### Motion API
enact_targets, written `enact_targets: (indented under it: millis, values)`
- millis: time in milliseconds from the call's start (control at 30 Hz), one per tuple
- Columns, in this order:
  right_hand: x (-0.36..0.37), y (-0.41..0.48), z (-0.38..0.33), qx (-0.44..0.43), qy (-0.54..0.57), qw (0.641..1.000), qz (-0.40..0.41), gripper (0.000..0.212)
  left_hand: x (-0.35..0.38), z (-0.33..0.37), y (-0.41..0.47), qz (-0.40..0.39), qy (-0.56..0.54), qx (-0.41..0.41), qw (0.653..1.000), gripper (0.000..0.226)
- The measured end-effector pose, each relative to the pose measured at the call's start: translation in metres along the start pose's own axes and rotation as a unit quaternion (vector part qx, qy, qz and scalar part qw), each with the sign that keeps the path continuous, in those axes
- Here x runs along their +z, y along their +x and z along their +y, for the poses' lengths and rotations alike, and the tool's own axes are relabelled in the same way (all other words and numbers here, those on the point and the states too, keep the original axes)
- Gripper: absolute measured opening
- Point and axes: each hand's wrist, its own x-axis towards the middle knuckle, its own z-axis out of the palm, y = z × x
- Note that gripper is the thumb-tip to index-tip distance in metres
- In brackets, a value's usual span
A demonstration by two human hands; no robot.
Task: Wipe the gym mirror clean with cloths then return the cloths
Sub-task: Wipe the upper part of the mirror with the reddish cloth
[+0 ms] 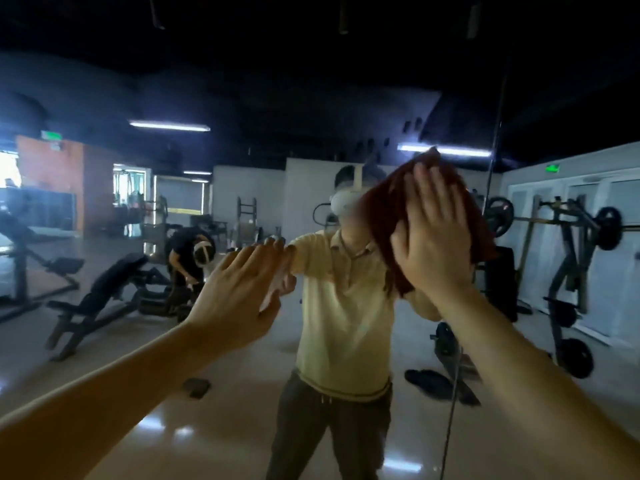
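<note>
**Mirror wipe under way: one cloth confirmed on the glass**

Right hand: fingers straight and close together, palm flat, pressing a dark red cloth against the mirror, over the wiper's own reflected head. The cloth is bunched. One corner pokes up above the fingertips and a fold hangs below the wrist.

Left hand: open, fingers extended, laid towards the glass beside the right hand and lower. A pale patch shows under its palm. I cannot tell whether that is a second cloth or only reflection.

Judgement: this is the wiping stage, and the return of the cloths is not yet begun. For a sound result, spread the cloth so more of it sits under the palm. Keep the pressure even and overlap each pass as far as the panel seam just right of the hand. Loose folds are likely to drag streaks.

Seen in reflection: a weight bench, a barbell rack and a second person bent low.
</note>
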Motion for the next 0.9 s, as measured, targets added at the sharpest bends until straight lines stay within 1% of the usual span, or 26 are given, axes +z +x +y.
enact_targets:
  millis: [33,100,133,167,200,233,300,333,367,400,433,467,533,600,667,700,733,767,800,867,900]
  values:
    - [-0.007,0.024,0.001,0.077,-0.007,0.997,0.023,0.065,-0.005,-0.007,0.008,0.021,-0.005,0.016,1.000,0.081]
    - [-0.011,0.059,-0.030,0.210,-0.008,0.976,0.061,0.071,-0.015,-0.027,0.027,0.060,-0.005,0.053,0.997,0.070]
    - [-0.009,0.068,-0.057,0.242,-0.008,0.968,0.069,0.075,-0.018,-0.039,0.038,0.075,-0.002,0.068,0.995,0.064]
    - [-0.003,0.071,-0.086,0.247,-0.007,0.966,0.073,0.077,-0.021,-0.050,0.049,0.088,-0.006,0.073,0.993,0.059]
    - [0.007,0.068,-0.115,0.223,-0.001,0.972,0.068,0.078,-0.023,-0.060,0.061,0.100,-0.019,0.067,0.993,0.055]
    - [0.018,0.061,-0.143,0.170,0.011,0.984,0.052,0.077,-0.024,-0.069,0.075,0.112,-0.035,0.051,0.992,0.053]
    - [0.032,0.037,-0.178,0.016,0.029,0.999,-0.012,0.074,-0.026,-0.078,0.102,0.137,-0.048,0.013,0.989,0.053]
    - [0.034,0.028,-0.177,-0.066,0.028,0.997,-0.040,0.074,-0.026,-0.080,0.115,0.144,-0.041,0.000,0.989,0.055]
    - [0.034,0.023,-0.165,-0.132,0.023,0.990,-0.051,0.075,-0.025,-0.082,0.126,0.141,-0.027,-0.011,0.990,0.059]
    - [0.030,0.023,-0.144,-0.164,0.010,0.985,-0.053,0.076,-0.023,-0.084,0.136,0.131,-0.013,-0.022,0.991,0.065]
    - [0.025,0.028,-0.117,-0.158,-0.010,0.986,-0.053,0.078,-0.021,-0.087,0.144,0.119,-0.005,-0.032,0.992,0.071]
    - [0.017,0.036,-0.088,-0.124,-0.035,0.990,-0.048,0.078,-0.017,-0.090,0.151,0.107,-0.001,-0.039,0.993,0.077]
    - [-0.002,0.065,-0.028,-0.016,-0.091,0.995,-0.023,0.076,-0.006,-0.093,0.158,0.099,0.012,-0.050,0.994,0.082]
    - [-0.016,0.099,0.009,0.136,-0.104,0.985,0.032,0.076,0.003,-0.093,0.159,0.110,0.028,-0.048,0.992,0.083]
    - [-0.019,0.135,0.005,0.294,-0.071,0.949,0.093,0.078,0.009,-0.095,0.159,0.128,0.030,-0.041,0.990,0.083]
    - [-0.017,0.150,-0.012,0.342,-0.058,0.931,0.111,0.079,0.011,-0.096,0.159,0.137,0.028,-0.035,0.990,0.083]
    - [-0.013,0.161,-0.034,0.360,-0.050,0.924,0.122,0.079,0.012,-0.097,0.159,0.143,0.026,-0.028,0.989,0.082]
    - [-0.006,0.166,-0.057,0.348,-0.046,0.927,0.130,0.079,0.013,-0.098,0.159,0.147,0.022,-0.022,0.989,0.081]
    - [0.002,0.168,-0.082,0.313,-0.040,0.939,0.134,0.077,0.013,-0.099,0.159,0.151,0.018,-0.017,0.988,0.080]
    - [0.015,0.163,-0.126,0.204,-0.026,0.970,0.128,0.073,0.010,-0.101,0.159,0.159,0.003,-0.006,0.987,0.079]
    - [0.020,0.156,-0.141,0.124,-0.021,0.987,0.104,0.071,0.008,-0.103,0.158,0.163,-0.014,0.002,0.986,0.080]
